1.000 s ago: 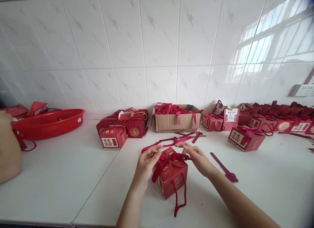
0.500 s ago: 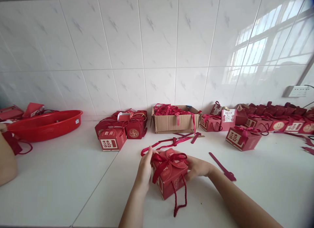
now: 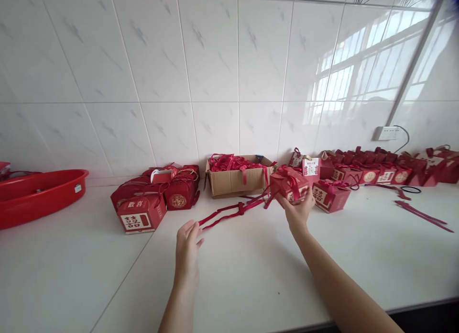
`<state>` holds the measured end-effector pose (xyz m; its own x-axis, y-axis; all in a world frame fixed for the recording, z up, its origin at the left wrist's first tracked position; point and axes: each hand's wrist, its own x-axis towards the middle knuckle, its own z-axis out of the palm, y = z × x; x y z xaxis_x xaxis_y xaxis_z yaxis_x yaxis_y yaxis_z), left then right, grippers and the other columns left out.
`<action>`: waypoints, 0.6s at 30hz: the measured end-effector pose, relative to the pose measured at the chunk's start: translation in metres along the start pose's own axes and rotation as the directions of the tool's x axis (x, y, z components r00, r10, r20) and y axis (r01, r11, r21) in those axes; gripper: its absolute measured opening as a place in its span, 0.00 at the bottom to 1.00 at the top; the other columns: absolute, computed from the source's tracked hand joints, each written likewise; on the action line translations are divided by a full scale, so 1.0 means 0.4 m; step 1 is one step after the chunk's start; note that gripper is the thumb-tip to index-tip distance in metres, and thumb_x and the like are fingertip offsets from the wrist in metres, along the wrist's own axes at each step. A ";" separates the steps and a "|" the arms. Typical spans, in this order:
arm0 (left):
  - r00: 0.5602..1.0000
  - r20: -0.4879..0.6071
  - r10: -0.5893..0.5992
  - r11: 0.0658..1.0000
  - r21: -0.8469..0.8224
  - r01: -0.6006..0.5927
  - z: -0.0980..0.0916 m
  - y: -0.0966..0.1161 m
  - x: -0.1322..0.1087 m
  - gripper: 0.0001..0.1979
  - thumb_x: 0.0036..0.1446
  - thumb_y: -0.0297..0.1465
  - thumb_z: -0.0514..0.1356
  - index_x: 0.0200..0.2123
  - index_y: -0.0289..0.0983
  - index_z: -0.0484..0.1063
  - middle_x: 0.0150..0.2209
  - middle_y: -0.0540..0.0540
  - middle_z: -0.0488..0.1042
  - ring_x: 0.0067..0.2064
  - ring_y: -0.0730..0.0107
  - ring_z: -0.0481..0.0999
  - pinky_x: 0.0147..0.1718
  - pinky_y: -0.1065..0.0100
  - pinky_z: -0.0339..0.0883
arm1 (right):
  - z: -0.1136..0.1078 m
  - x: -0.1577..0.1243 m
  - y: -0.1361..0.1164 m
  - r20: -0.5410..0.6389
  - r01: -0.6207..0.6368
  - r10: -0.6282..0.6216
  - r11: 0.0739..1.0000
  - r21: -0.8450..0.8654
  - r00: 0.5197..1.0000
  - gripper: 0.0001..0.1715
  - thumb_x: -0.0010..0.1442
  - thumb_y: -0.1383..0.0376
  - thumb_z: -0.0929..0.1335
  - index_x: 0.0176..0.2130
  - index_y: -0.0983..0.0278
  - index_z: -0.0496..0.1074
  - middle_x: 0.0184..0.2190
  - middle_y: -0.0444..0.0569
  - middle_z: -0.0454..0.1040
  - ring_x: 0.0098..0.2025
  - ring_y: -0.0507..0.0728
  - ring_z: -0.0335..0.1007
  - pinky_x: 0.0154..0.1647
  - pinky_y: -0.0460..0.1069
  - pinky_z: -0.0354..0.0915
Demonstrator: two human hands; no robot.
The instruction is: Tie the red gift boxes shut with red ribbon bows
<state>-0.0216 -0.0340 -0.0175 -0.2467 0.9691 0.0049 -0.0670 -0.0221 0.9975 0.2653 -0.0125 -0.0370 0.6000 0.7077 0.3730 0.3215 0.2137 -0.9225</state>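
Observation:
My right hand (image 3: 298, 211) grips a red gift box (image 3: 287, 183) with a ribbon bow on top, its fingers along the near side. This box is at the back right, in front of other red boxes and close to the cardboard box. On the left, my left hand (image 3: 188, 247) holds nothing; its fingers are loosely bent and apart. Just beyond those fingertips, a red ribbon (image 3: 222, 218) runs over the white counter toward the cardboard box, its near end partly hidden by the hand.
A cardboard box (image 3: 234, 182) full of red ribbons stands against the tiled wall. Several red boxes (image 3: 141, 213) cluster left of it. Another bowed box (image 3: 332, 196) and a row of boxes (image 3: 369, 175) stand right. A red basin (image 3: 43, 192) sits far left; loose straps (image 3: 423, 216) lie right.
My left hand has let go of the bowed gift box. My right hand has carried it away, back and to the right, beside the other boxes. The view has turned right.

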 end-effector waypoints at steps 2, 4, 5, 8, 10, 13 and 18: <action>1.000 0.009 0.023 0.997 0.071 -0.024 0.002 -0.001 0.002 0.24 0.57 0.44 0.51 0.53 0.38 0.57 0.58 0.36 0.62 0.58 0.57 0.66 0.50 0.56 0.66 | 0.000 0.013 0.023 -0.181 -0.136 0.081 0.938 -0.319 0.980 0.62 0.57 0.54 0.64 0.64 0.69 0.14 0.62 0.69 0.42 0.62 0.68 0.51 0.58 0.59 0.56; 0.996 0.062 0.063 0.983 0.171 -0.073 0.006 -0.005 0.000 0.23 0.56 0.44 0.52 0.51 0.38 0.60 0.57 0.37 0.63 0.59 0.56 0.64 0.54 0.53 0.61 | 0.010 0.014 0.043 -0.205 -0.208 0.126 0.868 -0.452 0.971 0.59 0.58 0.55 0.63 0.64 0.75 0.18 0.63 0.73 0.38 0.65 0.71 0.44 0.60 0.60 0.51; 0.990 0.114 0.083 0.968 0.225 -0.107 0.009 -0.009 -0.004 0.22 0.54 0.43 0.53 0.49 0.39 0.64 0.57 0.39 0.65 0.59 0.55 0.63 0.56 0.53 0.58 | 0.020 0.010 0.053 -0.153 -0.197 0.140 0.855 -0.480 0.978 0.55 0.58 0.57 0.62 0.65 0.76 0.24 0.63 0.73 0.40 0.65 0.71 0.43 0.61 0.60 0.50; 0.950 0.301 0.083 0.910 0.365 -0.196 0.016 -0.025 -0.027 0.17 0.44 0.39 0.61 0.39 0.41 0.73 0.53 0.41 0.70 0.62 0.51 0.59 0.61 0.51 0.47 | 0.055 -0.018 0.076 0.092 -0.086 0.178 0.791 -0.606 0.980 0.39 0.56 0.61 0.64 0.64 0.68 0.53 0.62 0.63 0.54 0.64 0.69 0.48 0.62 0.58 0.50; 0.902 0.431 0.007 0.818 0.517 -0.253 0.018 -0.035 -0.047 0.21 0.40 0.37 0.63 0.41 0.41 0.75 0.58 0.39 0.66 0.66 0.46 0.50 0.63 0.49 0.40 | 0.074 -0.039 0.086 0.254 0.023 0.197 0.745 -0.666 0.947 0.31 0.54 0.61 0.65 0.57 0.61 0.64 0.60 0.55 0.60 0.64 0.68 0.48 0.63 0.58 0.47; 0.819 0.554 -0.151 0.601 0.709 -0.369 0.014 -0.042 -0.061 0.31 0.46 0.41 0.59 0.55 0.40 0.67 0.67 0.38 0.47 0.68 0.48 0.37 0.62 0.47 0.38 | 0.081 -0.058 0.090 0.360 0.124 0.222 0.674 -0.728 0.906 0.28 0.57 0.59 0.64 0.57 0.60 0.66 0.63 0.54 0.57 0.66 0.70 0.42 0.63 0.61 0.43; 0.933 0.306 0.188 0.629 0.692 -0.354 -0.041 -0.025 0.012 0.30 0.47 0.42 0.59 0.55 0.41 0.64 0.62 0.38 0.60 0.65 0.52 0.52 0.60 0.53 0.51 | 0.073 -0.060 0.083 0.396 0.192 0.236 0.593 -0.782 0.888 0.29 0.60 0.58 0.60 0.60 0.62 0.63 0.64 0.57 0.54 0.66 0.71 0.42 0.62 0.61 0.44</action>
<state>-0.0379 -0.0332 -0.0287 0.0532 0.9755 0.2133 0.7145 -0.1864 0.6744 0.2401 -0.0026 -0.0797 0.3182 0.9451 0.0743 0.8785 -0.2645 -0.3977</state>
